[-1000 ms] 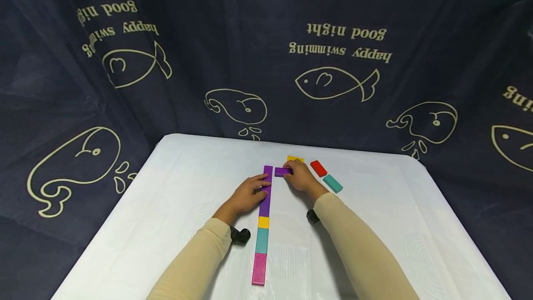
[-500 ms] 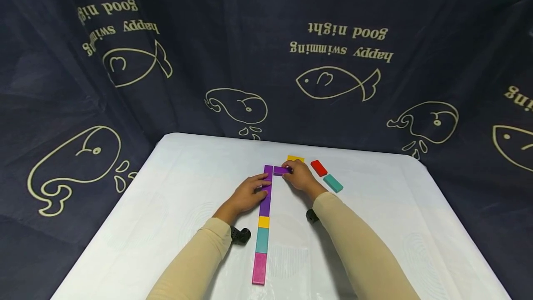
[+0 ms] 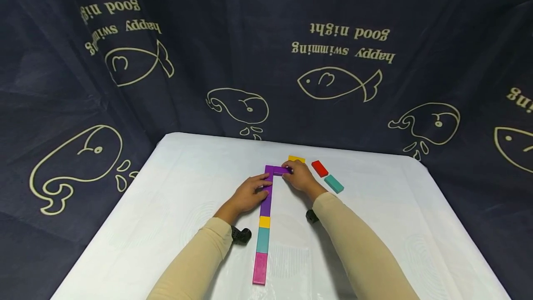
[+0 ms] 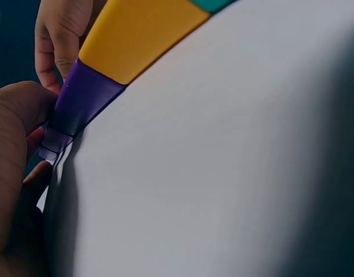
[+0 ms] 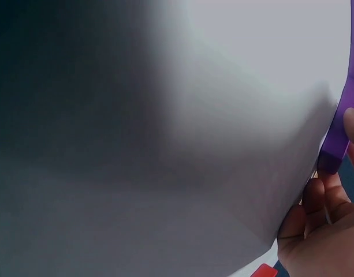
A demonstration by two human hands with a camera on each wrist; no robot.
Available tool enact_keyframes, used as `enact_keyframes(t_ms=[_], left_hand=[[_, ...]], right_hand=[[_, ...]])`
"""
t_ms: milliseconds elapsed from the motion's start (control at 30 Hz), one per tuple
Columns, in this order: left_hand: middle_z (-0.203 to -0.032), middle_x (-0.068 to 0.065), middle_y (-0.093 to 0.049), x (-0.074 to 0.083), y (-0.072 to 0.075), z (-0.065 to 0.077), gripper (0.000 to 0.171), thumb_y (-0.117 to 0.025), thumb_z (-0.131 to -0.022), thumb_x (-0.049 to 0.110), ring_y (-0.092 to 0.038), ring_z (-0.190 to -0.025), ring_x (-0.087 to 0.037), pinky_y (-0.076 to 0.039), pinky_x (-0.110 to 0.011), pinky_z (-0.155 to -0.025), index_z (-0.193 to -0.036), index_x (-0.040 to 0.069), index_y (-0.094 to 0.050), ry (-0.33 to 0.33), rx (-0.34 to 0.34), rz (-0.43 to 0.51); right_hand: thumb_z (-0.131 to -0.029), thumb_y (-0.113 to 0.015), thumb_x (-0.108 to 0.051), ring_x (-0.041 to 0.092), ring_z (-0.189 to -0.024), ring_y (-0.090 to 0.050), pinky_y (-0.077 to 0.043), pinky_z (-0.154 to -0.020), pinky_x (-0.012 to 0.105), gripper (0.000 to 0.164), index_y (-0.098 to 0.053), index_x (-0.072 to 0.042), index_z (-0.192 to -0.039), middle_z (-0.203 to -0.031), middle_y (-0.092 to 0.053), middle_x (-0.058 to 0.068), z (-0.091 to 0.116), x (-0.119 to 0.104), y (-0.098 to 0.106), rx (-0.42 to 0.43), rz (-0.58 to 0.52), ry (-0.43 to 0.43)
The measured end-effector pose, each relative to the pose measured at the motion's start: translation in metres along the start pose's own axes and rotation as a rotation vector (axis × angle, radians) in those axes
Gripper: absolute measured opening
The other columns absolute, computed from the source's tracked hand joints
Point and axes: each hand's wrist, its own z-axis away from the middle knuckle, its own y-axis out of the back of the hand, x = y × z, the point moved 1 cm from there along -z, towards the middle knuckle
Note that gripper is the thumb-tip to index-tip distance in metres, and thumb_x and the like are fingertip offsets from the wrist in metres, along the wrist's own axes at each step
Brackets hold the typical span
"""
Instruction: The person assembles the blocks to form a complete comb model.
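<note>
A straight row of flat blocks runs up the white table in the head view: pink (image 3: 260, 270), teal (image 3: 263, 240), yellow (image 3: 264, 221), then purple blocks (image 3: 265, 206) at the far end. My left hand (image 3: 248, 194) rests across the purple stretch from the left, fingers spread and relaxed, covering part of it. From the right, my right hand (image 3: 300, 177) pinches another purple block (image 3: 279, 171) between thumb and fingers. That block lies crosswise, its left end against the top of the row. In the right wrist view, fingers (image 5: 334, 193) curl near its end.
Beyond the right hand lies a yellow block (image 3: 297, 158), partly hidden by it. A red block (image 3: 319, 169) and a loose teal block (image 3: 334, 183) lie to the right on the white table (image 3: 374, 198). A dark printed curtain (image 3: 275, 119) hangs behind the table.
My right hand has slid the crosswise purple block left, closing the small gap between it and the row's top end. The left hand has stayed on the row.
</note>
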Motion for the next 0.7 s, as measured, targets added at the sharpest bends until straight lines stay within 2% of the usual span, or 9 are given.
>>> enact_keyframes(t_ms=[300, 567, 700], left_hand=[[-0.152, -0.008, -0.045, 0.000, -0.001, -0.001, 0.035, -0.062, -0.095, 0.012, -0.039, -0.140, -0.033, -0.031, -0.050, -0.115, -0.129, 0.006, -0.065, -0.003, -0.005, 0.009], [-0.151, -0.010, -0.045, -0.001, -0.003, -0.001, 0.035, -0.062, -0.094, 0.012, -0.040, -0.139, -0.034, -0.031, -0.049, -0.114, -0.128, 0.005, -0.066, -0.023, 0.005, 0.009], [-0.151, -0.009, -0.046, 0.000, -0.003, 0.000, 0.035, -0.063, -0.093, 0.012, -0.040, -0.139, -0.034, -0.031, -0.049, -0.115, -0.128, 0.005, -0.066, -0.020, 0.015, 0.008]], right_hand=[[-0.094, -0.067, -0.015, 0.027, -0.105, -0.055, -0.047, -0.097, 0.044, 0.036, -0.062, -0.006, -0.129, -0.117, -0.061, 0.014, 0.005, 0.002, 0.009, -0.012, -0.053, 0.008], [-0.095, -0.066, -0.015, 0.033, -0.110, -0.058, -0.050, -0.095, 0.046, 0.033, -0.063, -0.001, -0.125, -0.124, -0.059, 0.017, 0.024, 0.013, 0.042, 0.041, -0.100, 0.036], [-0.095, -0.066, -0.016, 0.033, -0.106, -0.057, -0.047, -0.094, 0.048, 0.034, -0.063, -0.001, -0.126, -0.119, -0.061, 0.018, 0.037, 0.024, 0.062, 0.075, -0.082, 0.026]])
